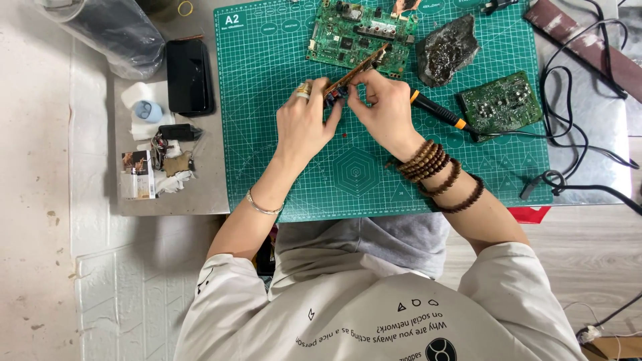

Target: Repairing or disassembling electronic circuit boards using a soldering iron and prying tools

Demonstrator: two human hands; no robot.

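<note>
Both hands closed on a narrow brown circuit board (356, 67), held on edge above the green cutting mat (267, 134), near its top centre. Left hand (306, 120) pinching the lower end at about 7 o'clock; right hand (384, 107) gripping at 4 o'clock, fingertips pressed to small dark components, possibly working one loose. Board seemingly mid-handling, parts mostly in place. Soldering iron (438, 110) lying idle at 3 o'clock. Large green circuit board (358, 33) flat at 12 o'clock; crinkled grey lump (447, 50) beside it.
</note>
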